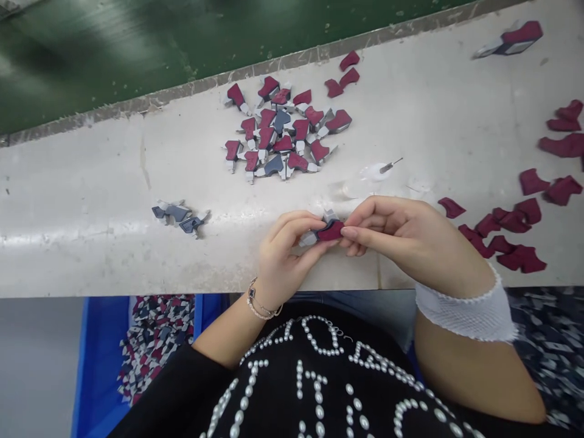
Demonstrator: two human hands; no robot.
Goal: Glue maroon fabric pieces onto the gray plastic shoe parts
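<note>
Maroon-faced pc (330, 231) sits pinched btw both hands, just over the near edge of the scuffed white table (82, 243). We see L hand (285, 255) w/ thumb and fingers closed on its pale end, and R hand (387, 228) w/ thumb and fingertips pressed on the maroon side. Grip is tight on both sides, hands almost touching, nothing spread. We can't tell if the layers are being pressed together or peeled apart.

As for what's done and left, we can only go by the layout. Mid-table, a heap of maroon and grey pcs on pale backing (283, 131) lies in a loose cluster. Right of R hand, approx a dozen loose maroon patches (502, 228) lie w/o backing. Left of L hand are a few grey pcs (177, 216), and one more backed pc (511, 39) lies by itself at top right.

Small pin w/ dark grip (390, 165) lies just beyond R hand. Below the table, a blue bin (98, 359) holds mixed scraps (152, 347). White mesh sleeve (465, 310) wraps R wrist, bracelet (258, 298) on L.
</note>
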